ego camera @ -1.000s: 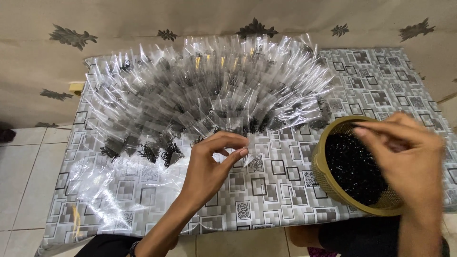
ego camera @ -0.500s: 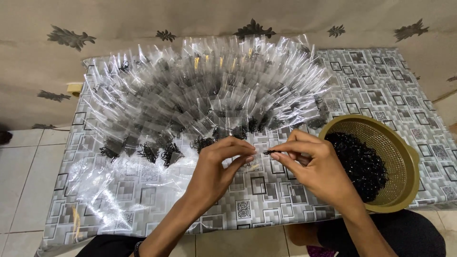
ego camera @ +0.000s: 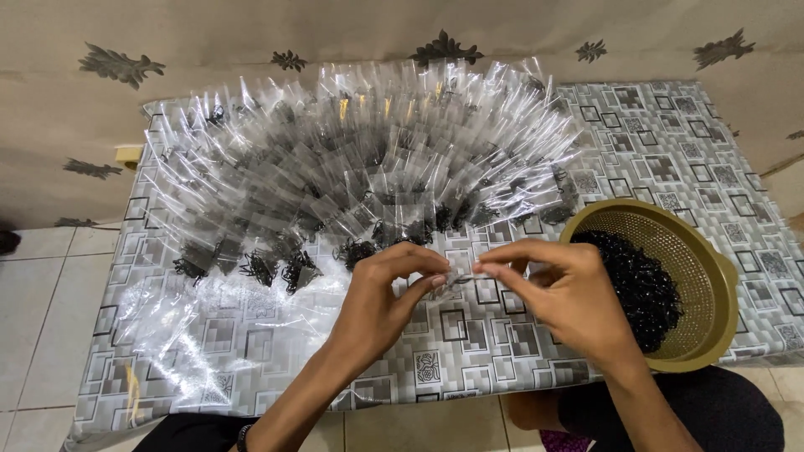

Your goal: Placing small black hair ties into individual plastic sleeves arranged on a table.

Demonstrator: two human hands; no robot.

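My left hand [ego camera: 381, 297] and my right hand [ego camera: 563, 295] meet over the middle of the table, fingertips pinching a small clear plastic bag [ego camera: 456, 280] between them. What is inside the bag is too small to tell. Behind my hands, many clear bags [ego camera: 352, 159] holding little black pieces lie fanned out in overlapping rows. A round olive-yellow basket [ego camera: 712, 276] full of small black pieces [ego camera: 641, 285] stands at the right, just beside my right hand.
The low table [ego camera: 662, 151] is covered with a grey cloth printed with squares. A loose sheet of clear plastic [ego camera: 184, 343] lies at its front left. A patterned wall rises behind; white floor tiles [ego camera: 33, 285] lie to the left.
My right hand left the basket and came left to meet my left hand. Both now pinch the small bag, which my left hand held alone before.
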